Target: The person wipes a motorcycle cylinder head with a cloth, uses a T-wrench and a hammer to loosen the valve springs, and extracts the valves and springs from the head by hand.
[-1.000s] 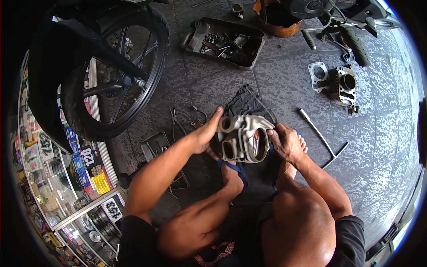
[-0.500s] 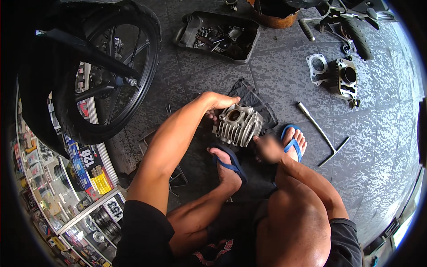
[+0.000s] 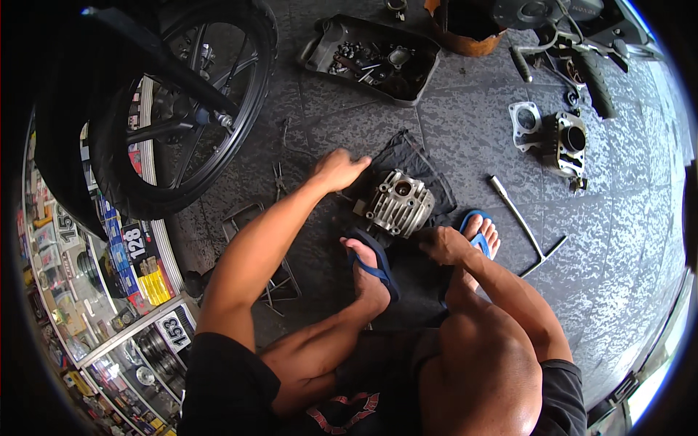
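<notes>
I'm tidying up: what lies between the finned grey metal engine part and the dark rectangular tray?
The head view shows crumpled black cloth beside the engine part, then mottled grey floor to the tray.

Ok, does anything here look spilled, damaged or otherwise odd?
Nothing looks clearly spilled or damaged. What seems odd is the footwear: open blue flip-flops leave the toes bare, close to the finned metal engine part on the floor.
</notes>
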The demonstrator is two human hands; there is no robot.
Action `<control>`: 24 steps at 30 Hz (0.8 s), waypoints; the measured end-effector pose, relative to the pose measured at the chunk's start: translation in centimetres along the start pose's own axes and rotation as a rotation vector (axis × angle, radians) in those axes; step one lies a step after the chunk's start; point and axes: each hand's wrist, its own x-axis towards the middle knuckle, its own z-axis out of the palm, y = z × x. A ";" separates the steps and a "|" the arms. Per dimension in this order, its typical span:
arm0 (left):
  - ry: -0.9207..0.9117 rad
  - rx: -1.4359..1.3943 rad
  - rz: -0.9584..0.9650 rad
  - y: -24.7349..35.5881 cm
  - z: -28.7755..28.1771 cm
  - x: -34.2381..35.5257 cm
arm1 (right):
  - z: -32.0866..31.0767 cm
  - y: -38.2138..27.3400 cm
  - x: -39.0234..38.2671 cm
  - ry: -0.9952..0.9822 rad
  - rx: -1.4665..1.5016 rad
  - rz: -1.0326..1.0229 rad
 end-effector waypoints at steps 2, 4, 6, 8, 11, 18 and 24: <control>0.011 -0.022 0.045 -1.6 -0.2 -3.0 | -0.6 1.0 0.6 -0.072 -0.026 0.015; -0.016 -0.055 0.024 -3.1 -0.7 -7.2 | -0.9 0.7 1.2 -0.023 -0.298 0.124; -0.061 -0.104 -0.031 -5.4 0.2 -11.2 | -1.8 2.1 0.9 0.065 -0.274 0.090; -0.012 -0.201 -0.135 -9.8 4.1 -15.0 | -3.7 -0.5 0.7 0.001 -0.141 0.117; -0.022 -0.458 -0.338 -12.4 9.4 -19.3 | -3.1 3.3 2.1 -0.023 -0.105 0.066; 0.346 -0.545 -0.452 -11.0 18.9 -24.3 | -8.2 3.5 3.1 0.092 -0.143 0.225; 0.654 -0.763 -0.555 -10.8 19.2 -24.0 | -12.0 -0.1 2.0 0.138 -0.189 0.159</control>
